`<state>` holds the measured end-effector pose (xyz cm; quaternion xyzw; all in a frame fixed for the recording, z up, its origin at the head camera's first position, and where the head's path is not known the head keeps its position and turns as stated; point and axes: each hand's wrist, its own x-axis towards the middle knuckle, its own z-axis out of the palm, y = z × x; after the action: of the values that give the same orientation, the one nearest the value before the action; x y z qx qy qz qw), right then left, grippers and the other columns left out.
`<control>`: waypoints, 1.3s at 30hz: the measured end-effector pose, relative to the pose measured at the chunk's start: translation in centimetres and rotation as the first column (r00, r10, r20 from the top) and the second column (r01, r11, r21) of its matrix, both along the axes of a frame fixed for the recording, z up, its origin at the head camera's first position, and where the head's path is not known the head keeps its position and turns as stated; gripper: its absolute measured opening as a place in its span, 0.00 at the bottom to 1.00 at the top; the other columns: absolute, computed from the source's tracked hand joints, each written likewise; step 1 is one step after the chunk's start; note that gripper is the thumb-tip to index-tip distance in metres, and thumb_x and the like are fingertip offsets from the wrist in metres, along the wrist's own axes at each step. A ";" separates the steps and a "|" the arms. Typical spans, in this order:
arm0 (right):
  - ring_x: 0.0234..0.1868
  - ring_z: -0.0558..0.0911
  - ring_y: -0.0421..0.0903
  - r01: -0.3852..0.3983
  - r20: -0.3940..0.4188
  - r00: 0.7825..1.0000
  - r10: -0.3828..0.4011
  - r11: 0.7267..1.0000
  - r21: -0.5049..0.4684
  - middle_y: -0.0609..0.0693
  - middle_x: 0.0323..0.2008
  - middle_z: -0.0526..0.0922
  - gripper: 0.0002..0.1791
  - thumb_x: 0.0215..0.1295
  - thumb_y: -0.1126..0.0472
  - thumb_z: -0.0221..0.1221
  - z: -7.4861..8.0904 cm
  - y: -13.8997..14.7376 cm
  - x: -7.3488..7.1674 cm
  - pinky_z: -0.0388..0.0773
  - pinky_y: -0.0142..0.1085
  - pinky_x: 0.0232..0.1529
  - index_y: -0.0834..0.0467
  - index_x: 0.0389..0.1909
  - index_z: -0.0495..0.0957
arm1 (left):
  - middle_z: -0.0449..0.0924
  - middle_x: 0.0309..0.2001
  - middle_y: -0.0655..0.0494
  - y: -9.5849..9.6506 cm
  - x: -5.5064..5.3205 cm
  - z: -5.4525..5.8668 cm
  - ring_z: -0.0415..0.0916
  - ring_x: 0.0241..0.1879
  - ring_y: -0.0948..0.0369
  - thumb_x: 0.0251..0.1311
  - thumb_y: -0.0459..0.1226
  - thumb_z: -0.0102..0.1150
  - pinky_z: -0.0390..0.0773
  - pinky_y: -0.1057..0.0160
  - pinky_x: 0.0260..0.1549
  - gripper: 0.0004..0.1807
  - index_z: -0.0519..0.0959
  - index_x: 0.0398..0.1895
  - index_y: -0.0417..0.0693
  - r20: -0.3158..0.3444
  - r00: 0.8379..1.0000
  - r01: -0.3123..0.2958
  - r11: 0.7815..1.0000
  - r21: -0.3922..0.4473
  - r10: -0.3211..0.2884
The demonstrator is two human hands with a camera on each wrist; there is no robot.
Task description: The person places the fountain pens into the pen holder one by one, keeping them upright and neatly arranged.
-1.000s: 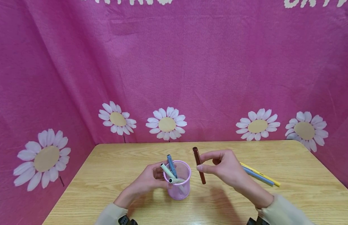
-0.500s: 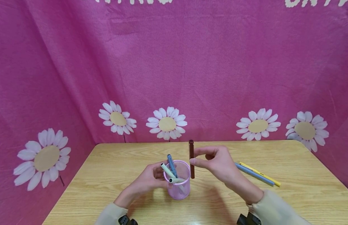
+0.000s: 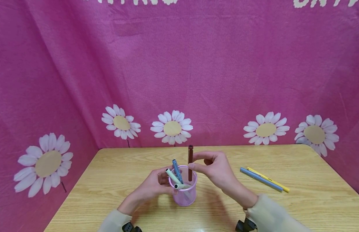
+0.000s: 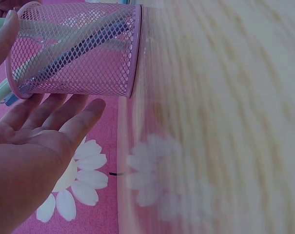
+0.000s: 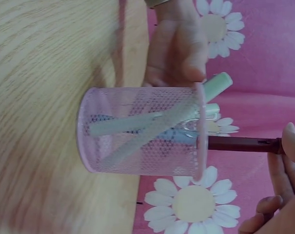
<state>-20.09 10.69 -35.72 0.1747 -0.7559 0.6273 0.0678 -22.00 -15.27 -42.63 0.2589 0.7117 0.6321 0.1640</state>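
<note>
A pink mesh pen cup (image 3: 184,197) stands upright on the table. Two pale green pens (image 3: 173,176) and a blue pen (image 3: 177,170) lean inside it. My left hand (image 3: 152,184) holds the cup from the left, thumb by the rim and fingers along the far side, as the left wrist view (image 4: 45,126) also suggests. My right hand (image 3: 218,167) pinches a dark red pen (image 3: 190,154) between thumb and fingers, upright over the cup. In the right wrist view the lower end of that red pen (image 5: 242,144) is at the cup's rim (image 5: 201,131).
Right of the cup, another blue pen (image 3: 260,179) and a yellow pen (image 3: 268,179) lie side by side on the wooden table (image 3: 124,161). A magenta cloth (image 3: 214,80) with printed daisies hangs behind the table and along its sides.
My right hand has moved left, bringing the red pen from beside the cup to over its mouth; the pen has turned from tilted to upright. The left hand and cup stay put.
</note>
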 end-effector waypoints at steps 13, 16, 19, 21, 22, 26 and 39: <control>0.46 0.84 0.46 -0.007 0.001 1.000 0.007 1.000 -0.015 0.53 0.41 0.91 0.14 0.57 0.66 0.78 -1.9 -0.8 -0.5 0.79 0.31 0.46 0.64 0.43 0.91 | 0.85 0.56 0.42 0.0 0.0 0.0 0.82 0.54 0.52 0.58 0.28 0.75 0.82 0.56 0.58 0.43 0.68 0.77 0.37 0.004 1.000 -0.017 1.000 -0.019 0.017; 0.48 0.85 0.48 -0.020 -0.013 1.000 0.020 1.000 -0.012 0.52 0.42 0.91 0.13 0.58 0.66 0.77 -2.2 -0.8 -0.7 0.80 0.33 0.50 0.64 0.43 0.91 | 0.85 0.54 0.43 0.0 0.0 0.0 0.82 0.52 0.52 0.59 0.29 0.75 0.83 0.59 0.55 0.41 0.70 0.76 0.39 -0.008 1.000 -0.008 1.000 -0.023 0.008; 0.49 0.85 0.48 -0.019 -0.006 1.000 0.019 1.000 -0.008 0.51 0.42 0.91 0.12 0.58 0.68 0.77 -2.4 -0.9 -0.9 0.80 0.35 0.52 0.64 0.44 0.91 | 0.85 0.55 0.43 0.0 -0.1 0.0 0.82 0.52 0.52 0.60 0.30 0.74 0.82 0.58 0.54 0.39 0.72 0.75 0.41 -0.020 1.000 0.006 1.000 -0.020 -0.006; 0.50 0.85 0.47 -0.014 0.011 1.000 0.014 1.000 -0.005 0.50 0.42 0.91 0.12 0.58 0.68 0.77 -2.6 -0.9 -0.9 0.80 0.35 0.54 0.62 0.44 0.91 | 0.84 0.57 0.43 0.0 -0.1 0.0 0.82 0.52 0.52 0.61 0.31 0.74 0.82 0.58 0.54 0.38 0.73 0.75 0.43 -0.021 1.000 0.016 1.000 -0.022 -0.017; 0.50 0.85 0.47 -0.012 0.017 1.000 0.012 1.000 -0.003 0.50 0.42 0.91 0.12 0.58 0.68 0.76 -2.6 -0.9 -0.9 0.80 0.36 0.55 0.62 0.44 0.91 | 0.84 0.58 0.42 -0.1 0.0 0.0 0.82 0.53 0.52 0.61 0.31 0.74 0.82 0.57 0.55 0.38 0.73 0.75 0.44 -0.018 1.000 0.017 1.000 -0.022 -0.018; 0.50 0.85 0.48 -0.012 0.026 1.000 0.012 1.000 -0.004 0.50 0.42 0.91 0.12 0.58 0.67 0.77 -2.8 -1.0 -0.9 0.79 0.36 0.55 0.62 0.43 0.91 | 0.83 0.59 0.41 -0.1 0.0 0.0 0.82 0.53 0.51 0.61 0.32 0.74 0.81 0.56 0.55 0.38 0.73 0.75 0.46 -0.015 1.000 0.020 0.999 -0.026 -0.020; 0.48 0.84 0.46 -0.039 -0.016 0.999 0.040 0.998 0.043 0.53 0.43 0.91 0.12 0.57 0.67 0.77 -3.6 -1.2 -1.2 0.79 0.31 0.46 0.64 0.43 0.91 | 0.82 0.59 0.38 0.0 -0.2 -0.3 0.82 0.56 0.51 0.58 0.28 0.73 0.80 0.53 0.59 0.41 0.67 0.75 0.31 -0.023 1.000 0.012 1.000 0.003 -0.012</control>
<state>-21.26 9.52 -39.36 0.1963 -0.7650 0.6106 0.0582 -22.15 -15.32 -42.92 0.2709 0.7108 0.6293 0.1591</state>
